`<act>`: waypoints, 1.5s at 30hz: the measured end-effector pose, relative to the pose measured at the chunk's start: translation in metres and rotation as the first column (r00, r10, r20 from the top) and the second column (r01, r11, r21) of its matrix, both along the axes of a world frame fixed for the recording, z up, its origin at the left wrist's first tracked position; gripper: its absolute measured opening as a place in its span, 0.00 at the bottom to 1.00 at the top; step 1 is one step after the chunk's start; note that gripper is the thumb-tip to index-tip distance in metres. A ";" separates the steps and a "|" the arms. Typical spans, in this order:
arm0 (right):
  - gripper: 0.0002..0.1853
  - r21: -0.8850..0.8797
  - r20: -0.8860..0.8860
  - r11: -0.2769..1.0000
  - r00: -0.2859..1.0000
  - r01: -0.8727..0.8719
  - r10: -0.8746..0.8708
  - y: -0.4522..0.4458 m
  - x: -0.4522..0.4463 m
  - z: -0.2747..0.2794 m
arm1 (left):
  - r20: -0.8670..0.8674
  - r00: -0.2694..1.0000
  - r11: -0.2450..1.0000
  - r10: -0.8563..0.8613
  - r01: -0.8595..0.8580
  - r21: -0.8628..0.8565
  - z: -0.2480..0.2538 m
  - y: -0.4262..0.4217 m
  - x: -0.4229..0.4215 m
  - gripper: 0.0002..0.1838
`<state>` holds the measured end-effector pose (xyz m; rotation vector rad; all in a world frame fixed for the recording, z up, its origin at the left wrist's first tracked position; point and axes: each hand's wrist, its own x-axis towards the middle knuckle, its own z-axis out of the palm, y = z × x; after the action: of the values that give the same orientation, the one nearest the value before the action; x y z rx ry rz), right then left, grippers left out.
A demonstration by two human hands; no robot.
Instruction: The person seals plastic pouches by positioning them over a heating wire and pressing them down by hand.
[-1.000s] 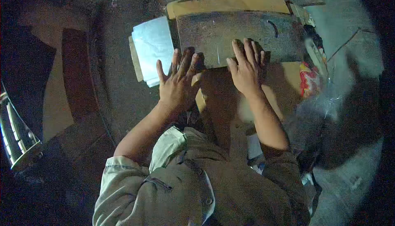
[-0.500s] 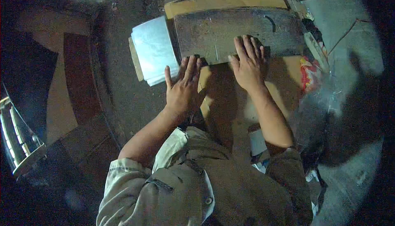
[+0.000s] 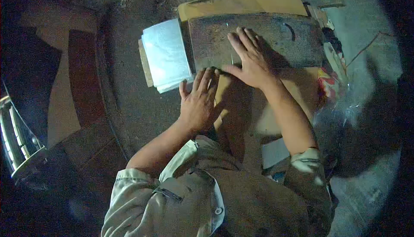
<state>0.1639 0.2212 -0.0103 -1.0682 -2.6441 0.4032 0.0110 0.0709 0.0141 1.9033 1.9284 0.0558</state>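
Note:
A dark, worn flat board lies across a yellowish cardboard sheet in front of me. My right hand is over the board's near part, thumb out and fingers stretched; whether it presses on the surface I cannot tell. At the board's near left corner rests my left hand, its fingers extended and close to the edge. Nothing is visibly held in either hand. Just left of the board sits a stack of shiny silvery sheets, near my left fingertips. A dark curved mark shows on the board's right part.
A lit lamp with bright tubes stands at the far left. To the right are a red and yellow plastic packet and pieces of wood. A pale flat piece lies below my right forearm.
My right hand has moved forward and left over the board, from its near edge. My left hand has shifted slightly right and toward me. The whole view has moved a little.

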 end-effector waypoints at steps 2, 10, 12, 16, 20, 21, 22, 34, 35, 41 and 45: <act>0.47 -0.036 0.002 0.996 0.996 -0.086 0.086 -0.001 0.001 -0.005 | 0.024 1.000 1.000 0.012 -0.012 -0.003 0.000 0.001 -0.004 0.44; 0.45 -0.112 0.021 0.981 0.987 -0.156 0.159 -0.009 0.017 -0.011 | -0.137 0.967 0.935 0.214 -0.162 0.317 -0.013 0.014 -0.048 0.37; 0.43 -0.153 -0.032 0.976 0.988 -0.154 0.151 -0.010 0.018 -0.013 | -0.147 0.955 0.917 0.258 -0.194 0.350 -0.018 0.024 -0.059 0.35; 0.43 -0.097 0.010 0.984 0.989 -0.149 0.151 -0.011 0.018 -0.009 | -0.096 0.940 0.882 0.326 -0.266 0.390 -0.014 0.047 -0.068 0.30; 0.43 -0.099 -0.042 0.981 0.985 -0.170 0.166 -0.010 0.020 -0.012 | -0.086 0.952 0.875 0.293 -0.231 0.425 -0.023 0.058 -0.073 0.25; 0.43 -0.102 -0.043 0.980 0.985 -0.171 0.168 -0.010 0.020 -0.012 | -0.086 0.952 0.875 0.293 -0.231 0.425 -0.024 0.060 -0.073 0.25; 0.43 -0.100 -0.043 0.980 0.985 -0.170 0.167 -0.010 0.021 -0.012 | -0.068 0.948 0.879 0.311 -0.260 0.400 -0.021 0.065 -0.072 0.24; 0.40 -0.052 -0.029 0.988 0.989 -0.143 0.142 -0.008 0.030 -0.014 | 0.003 0.958 0.877 0.286 -0.263 0.401 -0.039 0.081 -0.075 0.19; 0.39 -0.054 -0.031 0.989 0.990 -0.139 0.138 -0.008 0.030 -0.014 | 0.003 0.959 0.878 0.285 -0.262 0.400 -0.038 0.081 -0.075 0.19; 0.38 -0.025 -0.072 0.990 0.988 -0.138 0.136 -0.008 0.033 -0.019 | 0.097 0.966 0.835 0.240 -0.256 0.487 -0.058 0.081 -0.082 0.16; 0.35 0.014 -0.035 0.991 0.990 -0.133 0.133 -0.010 0.039 -0.019 | 0.143 0.961 0.849 0.236 -0.275 0.451 -0.055 0.072 -0.078 0.16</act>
<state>0.2026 0.2112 -0.0290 -0.8753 -2.6908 0.4296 -0.0669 0.1427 -0.0413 1.8608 2.2474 0.7324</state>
